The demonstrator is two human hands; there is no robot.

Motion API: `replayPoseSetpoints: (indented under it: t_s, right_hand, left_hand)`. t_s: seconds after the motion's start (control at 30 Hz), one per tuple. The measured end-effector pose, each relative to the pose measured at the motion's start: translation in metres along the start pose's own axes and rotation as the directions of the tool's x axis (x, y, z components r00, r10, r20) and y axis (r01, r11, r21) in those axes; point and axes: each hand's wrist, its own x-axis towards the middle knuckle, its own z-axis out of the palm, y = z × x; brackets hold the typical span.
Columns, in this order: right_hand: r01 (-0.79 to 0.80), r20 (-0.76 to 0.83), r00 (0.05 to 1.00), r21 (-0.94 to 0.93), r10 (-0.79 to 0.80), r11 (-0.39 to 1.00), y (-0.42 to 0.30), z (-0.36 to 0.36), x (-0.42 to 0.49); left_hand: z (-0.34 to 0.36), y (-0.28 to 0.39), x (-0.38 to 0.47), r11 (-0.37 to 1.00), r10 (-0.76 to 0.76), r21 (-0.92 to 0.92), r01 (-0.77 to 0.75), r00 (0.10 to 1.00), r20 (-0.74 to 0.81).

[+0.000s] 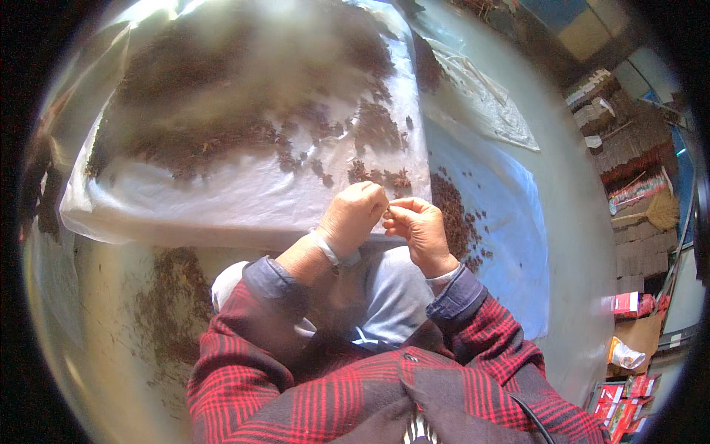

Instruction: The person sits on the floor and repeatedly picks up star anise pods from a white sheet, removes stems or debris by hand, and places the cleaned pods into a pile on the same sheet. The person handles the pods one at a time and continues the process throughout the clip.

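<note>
My left hand [355, 215] is curled, its back towards me, over the near edge of a raised surface covered with a white cloth [233, 205]. Its fingertips are hidden. Beside it, my right hand [420, 230] pinches a small brownish piece [388, 212] between thumb and forefinger; the piece looks like a bit of star anise, mostly covered by the fingers. The two hands meet at this piece. Just beyond them, several star anise pods [380, 175] lie loose on the cloth. A large, blurred heap of star anise [222, 83] spreads farther back.
On the floor to the right, a pale sheet [516, 222] bears a pile of small brown pieces [452, 216]. Dark debris [172, 305] lies on the floor at left. Along the right wall are flattened cardboard [638, 255], a straw broom [660, 212] and red packets [624, 408].
</note>
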Motion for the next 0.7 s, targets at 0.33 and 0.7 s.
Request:
replayPoseSetpoints:
  t_s: [0.33,0.7]
  right_hand:
    - [-0.001,0.053,0.999,-0.087,0.006,0.996,0.010,-0.002,-0.008]
    - [0.082,-0.206,0.968,-0.284,-0.144,0.955,0.004,-0.076,0.042]
  left_hand:
    - [-0.001,0.006,-0.006,0.961,-0.162,-0.180,0.210,0.955,0.249]
    - [-0.054,-0.094,0.034,0.748,-0.345,0.538,0.390,0.920,-0.188]
